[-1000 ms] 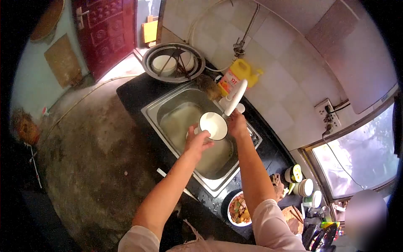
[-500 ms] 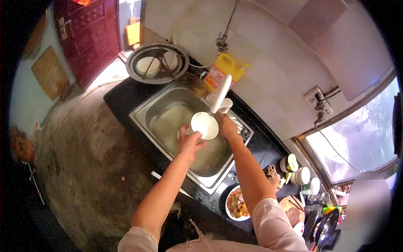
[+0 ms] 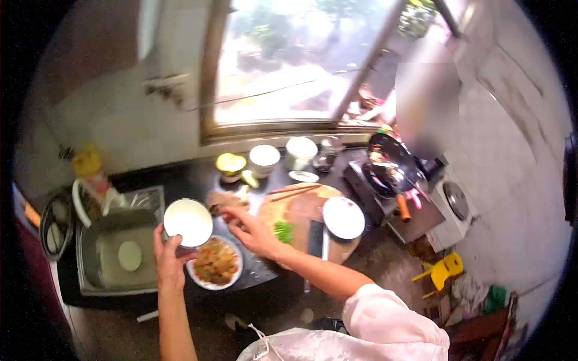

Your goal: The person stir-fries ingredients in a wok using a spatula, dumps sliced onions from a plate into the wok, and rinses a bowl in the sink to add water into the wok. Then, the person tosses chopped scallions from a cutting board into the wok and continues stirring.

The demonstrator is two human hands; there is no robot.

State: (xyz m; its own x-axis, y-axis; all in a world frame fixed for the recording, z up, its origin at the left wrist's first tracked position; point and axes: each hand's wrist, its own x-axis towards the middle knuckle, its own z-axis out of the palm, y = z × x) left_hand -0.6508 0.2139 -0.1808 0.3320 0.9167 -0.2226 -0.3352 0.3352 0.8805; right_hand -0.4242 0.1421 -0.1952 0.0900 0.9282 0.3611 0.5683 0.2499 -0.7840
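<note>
Left hand (image 3: 170, 257): fingers are gripping white bowl (image 3: 188, 221) near food dish (image 3: 212, 287). Right hand (image 3: 254, 234): fingers are hanging parted. Risk: slackening grip dropping bowl.

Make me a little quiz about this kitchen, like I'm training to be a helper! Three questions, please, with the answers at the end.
1. Which hand is holding up a white bowl?
2. True or false: the chopsticks are lying in the sink.
3. Fill in the missing word: the little pile of greens sits on a round wooden ____.

Key:
1. The left hand.
2. False; they are lying on the board.
3. Board.
</note>
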